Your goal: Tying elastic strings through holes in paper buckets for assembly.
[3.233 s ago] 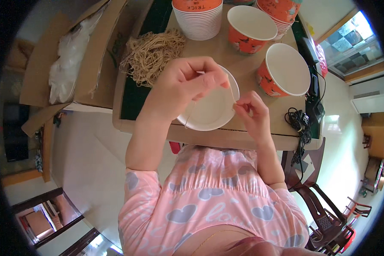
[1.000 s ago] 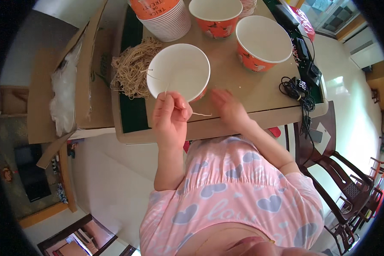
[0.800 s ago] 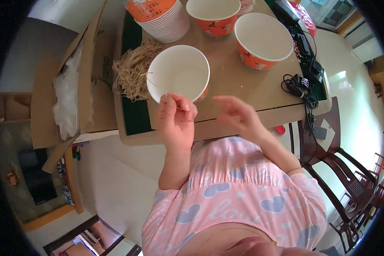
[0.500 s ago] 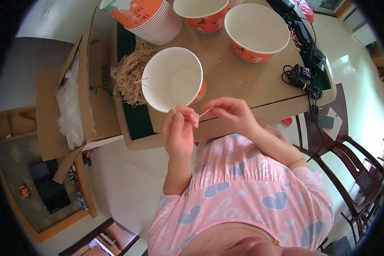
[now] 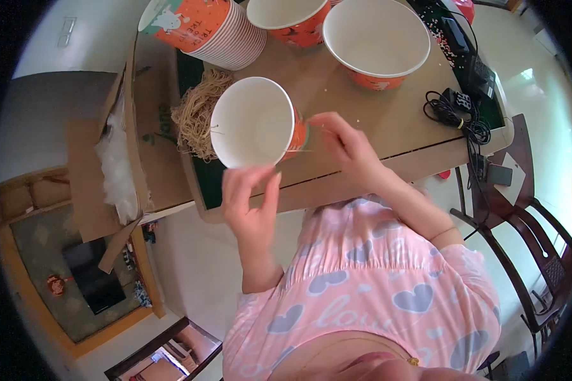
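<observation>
A paper bucket (image 5: 253, 120), white inside and orange with prints outside, stands near the table's front edge. At its near rim is my left hand (image 5: 248, 200), fingers bent and thumb apart, with nothing visible held; whether it touches the rim cannot be told. To the bucket's right my right hand (image 5: 356, 155) is raised with fingers apart, the index finger pointing at the bucket. A thin pale string (image 5: 299, 151) sticks out from the bucket's right side, short of my right hand. Another short string end shows at the bucket's left rim. Beige strings (image 5: 200, 114) lie heaped on the left.
Stacked paper buckets (image 5: 229, 44) lie at the far left, with two single buckets (image 5: 378, 38) behind. Black cables (image 5: 457, 114) and a dark device (image 5: 480, 76) are on the right. An opened cardboard box (image 5: 162, 146) adjoins the table's left side. Dark chairs stand right.
My hands, previously pinching the string together at the near rim, have moved apart. The left opened and shifted left; the right loosened its pinch. The view has shifted slightly.
</observation>
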A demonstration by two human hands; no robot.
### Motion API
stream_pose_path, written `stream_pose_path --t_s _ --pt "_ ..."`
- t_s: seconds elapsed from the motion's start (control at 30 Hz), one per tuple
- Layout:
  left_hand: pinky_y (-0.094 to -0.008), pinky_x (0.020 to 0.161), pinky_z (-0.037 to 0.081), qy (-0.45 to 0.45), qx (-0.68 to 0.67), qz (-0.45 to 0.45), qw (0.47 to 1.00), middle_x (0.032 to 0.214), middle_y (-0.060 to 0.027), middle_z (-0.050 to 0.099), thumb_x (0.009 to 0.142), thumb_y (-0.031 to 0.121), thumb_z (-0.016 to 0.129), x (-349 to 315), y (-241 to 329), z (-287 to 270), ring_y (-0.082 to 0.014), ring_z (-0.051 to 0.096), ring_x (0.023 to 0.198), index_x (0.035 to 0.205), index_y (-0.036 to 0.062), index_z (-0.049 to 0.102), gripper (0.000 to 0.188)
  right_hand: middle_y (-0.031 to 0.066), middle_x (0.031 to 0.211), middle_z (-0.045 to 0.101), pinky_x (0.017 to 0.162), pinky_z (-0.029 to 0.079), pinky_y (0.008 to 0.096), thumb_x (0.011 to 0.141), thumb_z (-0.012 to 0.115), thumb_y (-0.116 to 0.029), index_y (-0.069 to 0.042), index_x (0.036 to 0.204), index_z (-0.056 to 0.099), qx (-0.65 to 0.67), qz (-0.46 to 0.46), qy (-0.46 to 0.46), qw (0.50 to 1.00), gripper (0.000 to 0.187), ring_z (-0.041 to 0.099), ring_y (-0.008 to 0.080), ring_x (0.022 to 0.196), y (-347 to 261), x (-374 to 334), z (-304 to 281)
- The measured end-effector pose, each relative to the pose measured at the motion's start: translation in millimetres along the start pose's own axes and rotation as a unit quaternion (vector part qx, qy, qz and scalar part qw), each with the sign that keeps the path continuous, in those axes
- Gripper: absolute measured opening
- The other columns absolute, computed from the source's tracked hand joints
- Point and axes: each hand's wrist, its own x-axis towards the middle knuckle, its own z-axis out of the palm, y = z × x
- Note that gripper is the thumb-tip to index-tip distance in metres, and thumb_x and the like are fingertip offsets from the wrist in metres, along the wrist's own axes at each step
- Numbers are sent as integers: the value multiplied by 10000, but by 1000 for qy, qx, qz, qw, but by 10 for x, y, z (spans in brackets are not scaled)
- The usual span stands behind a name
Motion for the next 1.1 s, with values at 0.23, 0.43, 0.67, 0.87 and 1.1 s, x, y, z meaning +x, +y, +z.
stream_pose_path --t_s 0.23,0.43,0.67,0.87,1.1 --pt "-360 700 493 -28 92 -38 995 843 -97 637 785 76 699 572 -4 588 -249 615 762 905 18 598 167 135 814 561 630 465 343 910 478 -5 -119 1282 479 -95 -73 -4 993 389 559 255 719 94 57 37" --pt "-335 628 495 -27 45 -46 998 778 -109 657 812 59 658 751 92 726 -199 620 645 899 -9 599 126 176 835 620 619 484 434 834 522 5 -154 1309 452 -117 -95 30 988 506 626 367 745 181 64 -6" --pt "-283 637 487 -47 39 -69 996 806 -80 676 820 65 665 853 137 796 -136 607 683 938 -14 641 144 155 807 597 594 474 449 765 552 7 -185 1333 449 -192 -122 45 973 608 610 357 723 170 139 -126" --pt "-286 641 492 -47 36 -85 995 802 -82 674 836 73 668 884 134 810 -138 607 682 943 -10 632 140 123 885 608 650 487 396 797 536 67 -121 1267 501 -233 -94 27 967 507 607 304 768 140 151 -202" --pt "-306 641 493 -35 23 -73 996 809 -92 661 836 59 655 899 161 830 -159 611 676 946 -10 607 139 138 990 646 667 501 410 808 537 62 -132 1302 486 -247 -106 31 963 533 628 338 824 247 177 -153"
